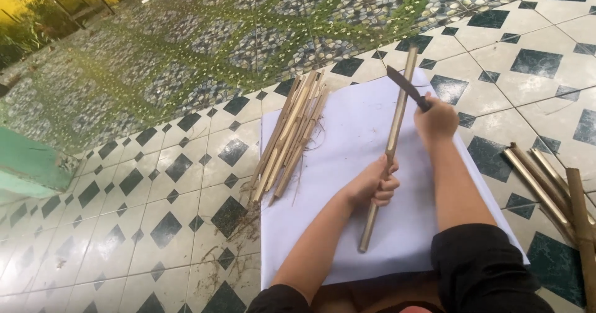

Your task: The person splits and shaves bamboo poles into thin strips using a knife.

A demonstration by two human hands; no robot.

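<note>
Okay, head view, only one. Left hand (372, 185) is wrapped tight around a long pale bamboo stick (390, 145), fingers curled fully round it near its lower third. Stick runs steeply from bottom centre up toward the top right, lower end over the white rectangular sheet (347, 164), upper end reaching past the sheet's far edge onto the tiles. Right hand (436, 119) is closed in a fist on the handle of a dark-bladed knife (406, 86); blade angles up and left from the fist and meets or crosses the stick's upper part, exact contact can't be told. Both forearms bare, black sleeves at the bottom edge.

White sheet lies flat on the black-and-white diamond-patterned tiled floor (155, 195). On the sheet's left edge, a loose pile of split bamboo strips (290, 136), light tan, lying roughly parallel, partly on the sheet, partly on the tiles, with thin fibres and shavings scattered just beside it. Well apart on the right, a bundle of whole bamboo poles (552, 189) rests on the tiles, brownish-green, off the sheet. Beyond the tiles, a green pebble-patterned paved area (248, 33) fills the top of the view. A green painted ledge (31, 161) sits at the left edge.
</note>
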